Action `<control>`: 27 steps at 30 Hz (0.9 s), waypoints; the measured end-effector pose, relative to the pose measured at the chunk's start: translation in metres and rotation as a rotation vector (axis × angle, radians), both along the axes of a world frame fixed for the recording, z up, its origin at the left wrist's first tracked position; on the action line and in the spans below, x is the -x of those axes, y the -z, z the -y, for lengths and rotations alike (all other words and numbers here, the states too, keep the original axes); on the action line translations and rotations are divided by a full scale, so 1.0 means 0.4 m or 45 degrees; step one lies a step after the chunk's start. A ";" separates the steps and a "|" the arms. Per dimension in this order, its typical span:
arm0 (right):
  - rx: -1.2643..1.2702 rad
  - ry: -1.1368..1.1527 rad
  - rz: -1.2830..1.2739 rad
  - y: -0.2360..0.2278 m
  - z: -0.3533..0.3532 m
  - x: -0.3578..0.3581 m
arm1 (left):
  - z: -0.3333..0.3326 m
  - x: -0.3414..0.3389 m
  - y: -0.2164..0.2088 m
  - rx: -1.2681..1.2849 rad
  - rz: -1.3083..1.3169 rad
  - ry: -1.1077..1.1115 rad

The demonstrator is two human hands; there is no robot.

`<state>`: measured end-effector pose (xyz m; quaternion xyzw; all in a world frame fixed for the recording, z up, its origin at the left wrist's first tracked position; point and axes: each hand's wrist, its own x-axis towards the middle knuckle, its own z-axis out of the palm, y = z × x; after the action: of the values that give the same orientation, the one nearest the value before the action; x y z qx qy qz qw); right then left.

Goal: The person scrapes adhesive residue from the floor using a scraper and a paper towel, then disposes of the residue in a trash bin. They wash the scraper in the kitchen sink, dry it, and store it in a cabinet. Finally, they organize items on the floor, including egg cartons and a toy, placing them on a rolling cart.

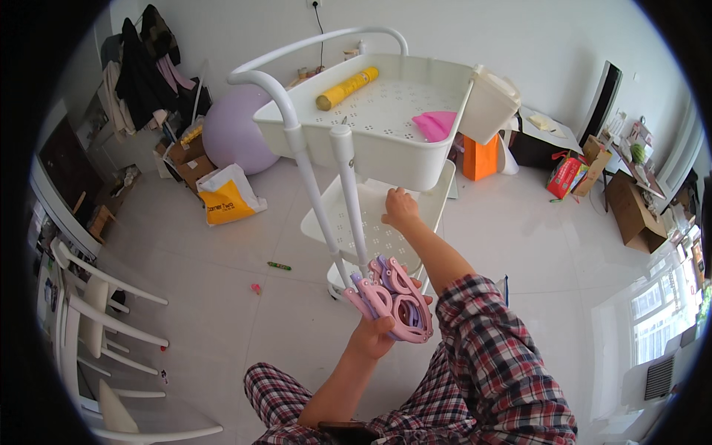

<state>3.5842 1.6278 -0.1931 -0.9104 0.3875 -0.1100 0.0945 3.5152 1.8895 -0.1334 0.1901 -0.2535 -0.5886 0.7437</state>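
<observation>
My left hand (374, 335) is wrapped round a bundle of pink and purple plastic frames (404, 311) with round loops, possibly folding hangers. The bundle is up in front of my lap, beside the white posts of a trolley. Farther out, my right hand (401, 208) is over the middle tray (326, 221) of that white trolley, under its top tray (415, 165). Its fingers are curled together, and whatever is in them is too small or hidden to tell. In the top tray lie a yellow tube (347, 89) and a bright pink piece (434, 126).
A cream bin (492, 104) hangs on the trolley's right side. A purple ball (239, 127) and a yellow-and-white bag (228, 196) are at the left. White chairs (93, 304) stand nearer left. A green stick (279, 265) lies on the floor. Cardboard boxes (634, 211) are at the right.
</observation>
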 end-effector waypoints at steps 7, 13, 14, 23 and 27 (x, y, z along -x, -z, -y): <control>-1.047 0.156 0.815 -0.198 -0.007 0.213 | 0.037 -0.024 0.002 0.073 -0.074 -0.047; -1.776 -0.081 1.111 -0.243 -0.059 0.423 | 0.100 -0.029 -0.019 0.151 -0.068 -0.065; -1.710 -0.090 1.099 -0.245 -0.076 0.439 | 0.101 -0.027 -0.026 0.138 -0.049 -0.067; -1.613 -0.203 1.069 -0.243 -0.203 0.493 | 0.096 -0.031 0.009 0.082 -0.169 0.075; -1.722 -0.266 1.074 -0.242 -0.215 0.511 | 0.085 -0.030 0.018 0.114 -0.234 0.104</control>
<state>3.3798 1.7139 -0.0962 -0.5692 0.2145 -0.1769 0.7738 3.5274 1.8557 -0.1408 0.0915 -0.2179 -0.6213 0.7470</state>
